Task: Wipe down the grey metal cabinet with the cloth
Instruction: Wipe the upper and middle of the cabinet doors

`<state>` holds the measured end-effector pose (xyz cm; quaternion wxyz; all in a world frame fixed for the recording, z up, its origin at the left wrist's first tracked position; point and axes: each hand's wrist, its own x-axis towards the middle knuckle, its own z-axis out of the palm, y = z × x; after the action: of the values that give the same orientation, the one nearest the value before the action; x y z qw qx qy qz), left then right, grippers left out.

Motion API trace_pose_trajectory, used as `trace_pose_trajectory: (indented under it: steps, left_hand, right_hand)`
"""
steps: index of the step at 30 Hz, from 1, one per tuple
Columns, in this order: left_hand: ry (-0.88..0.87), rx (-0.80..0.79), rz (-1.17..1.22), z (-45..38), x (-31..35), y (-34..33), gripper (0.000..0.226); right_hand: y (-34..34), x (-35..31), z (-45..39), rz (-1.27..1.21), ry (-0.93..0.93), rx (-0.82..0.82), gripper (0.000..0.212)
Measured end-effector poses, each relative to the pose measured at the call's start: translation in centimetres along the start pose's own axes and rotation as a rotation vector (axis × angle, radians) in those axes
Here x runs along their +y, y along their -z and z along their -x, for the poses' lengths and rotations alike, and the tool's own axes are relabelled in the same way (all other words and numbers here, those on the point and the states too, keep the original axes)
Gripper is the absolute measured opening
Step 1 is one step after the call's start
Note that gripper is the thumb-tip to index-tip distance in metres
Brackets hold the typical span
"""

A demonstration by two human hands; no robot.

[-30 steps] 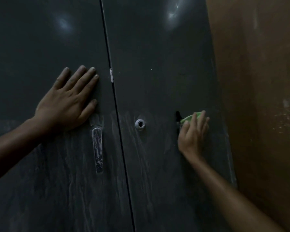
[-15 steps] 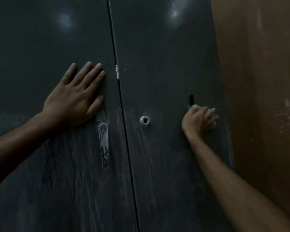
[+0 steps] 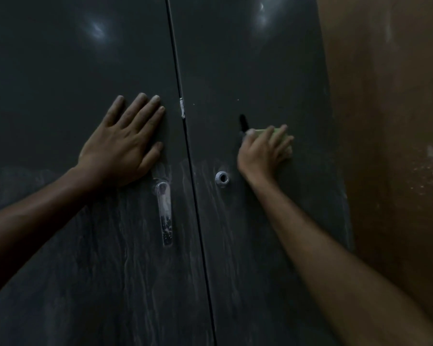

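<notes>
1. Cloth (image 3: 280, 138) is a small pale green wad pressed on the right door of the grey metal cabinet (image 3: 273, 71), at middle height, nearer to the door's right edge than to the centre seam.
2. The right hand (image 3: 263, 152) covers most of the cloth; its fingers are curled over it and hold it against the metal. Only the upper and right parts of the cloth show.
3. The left hand (image 3: 125, 143) lies flat on the left door, fingers straight and a little spread, just above the metal handle (image 3: 165, 211) and close to the seam. It holds nothing.
4. Risk, as I judge it: the small dark stick (image 3: 243, 123) standing out of the door just beside the thumb can catch the cloth or the knuckles when the wiping goes to the left. The round lock (image 3: 222, 178) below can do the same.
5. Another risk: pale streaks remain on the lower part of both doors, so the cloth may only smear them if it is already dirty.
6. The cloth is bunched, so its long axis is not sure; it seems to run across the door, left to right, slightly tilted.
</notes>
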<state>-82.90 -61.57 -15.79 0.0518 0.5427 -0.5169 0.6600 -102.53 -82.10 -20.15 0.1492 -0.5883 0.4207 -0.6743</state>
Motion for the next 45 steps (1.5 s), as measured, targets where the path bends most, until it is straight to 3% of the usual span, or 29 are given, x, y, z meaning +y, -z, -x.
trace_pose_trajectory:
  steps: [4,9,13,17,18,22,24,26,29,31,33,37,39,43,45]
  left_hand:
    - [0.002,0.007,0.006,0.0,0.0,0.1,0.077]
    - [0.005,-0.007,0.015,0.1,0.1,0.5,0.077]
    - [0.005,-0.039,0.039,0.2,0.1,0.9,0.076]
    - [-0.002,-0.054,0.075,0.5,0.0,1.3,0.074]
    - [-0.001,-0.058,0.092,0.5,0.0,1.5,0.074]
    - [0.011,-0.07,0.186,0.7,-0.3,2.1,0.072]
    - [0.014,-0.067,0.246,0.8,-0.4,2.4,0.07]
    - [0.015,-0.062,0.303,1.4,-0.2,2.7,0.069]
    - [-0.024,-0.083,0.312,2.6,0.6,2.8,0.068]
    - [-0.035,-0.107,0.3,3.1,0.9,2.8,0.068]
    - [-0.044,-0.104,0.286,3.3,0.9,2.7,0.069]
    - [-0.071,-0.086,0.28,3.7,0.0,2.3,0.065]
    - [-0.098,-0.081,0.252,4.1,-0.5,2.0,0.064]
    - [-0.133,-0.088,0.141,4.6,-0.7,1.4,0.065]
    - [-0.136,-0.081,0.113,4.4,-0.6,1.1,0.065]
  right_hand:
    - [-1.2,-1.5,5.3,0.103,0.345,-0.079,0.072]
    - [-1.1,1.9,9.9,0.219,0.647,-0.117,0.072]
    - [-0.3,4.0,10.6,0.13,0.568,-0.113,0.07]
    - [-1.8,-2.1,8.5,0.013,0.228,-0.052,0.065]
    - [-2.2,-3.6,8.6,0.021,0.227,-0.051,0.066]
    - [-2.8,-1.3,12.5,0.196,0.751,-0.055,0.065]
    - [-1.6,2.4,13.4,0.258,0.898,-0.085,0.061]
    - [-0.9,3.6,11.9,0.279,0.849,-0.074,0.059]
    - [-1.2,-2.0,8.0,0.144,0.438,-0.02,0.061]
    - [-2.0,-4.8,7.6,0.097,0.371,-0.042,0.062]
    - [-2.8,-3.4,9.5,0.144,0.595,-0.045,0.06]
    - [-1.4,6.2,14.2,0.243,1.072,-0.081,0.055]
    - [-0.7,9.2,14.1,0.229,0.961,-0.085,0.055]
    - [-0.7,6.6,9.7,0.069,0.352,-0.036,0.061]
    - [-0.8,4.0,7.8,0.0,0.271,-0.026,0.064]
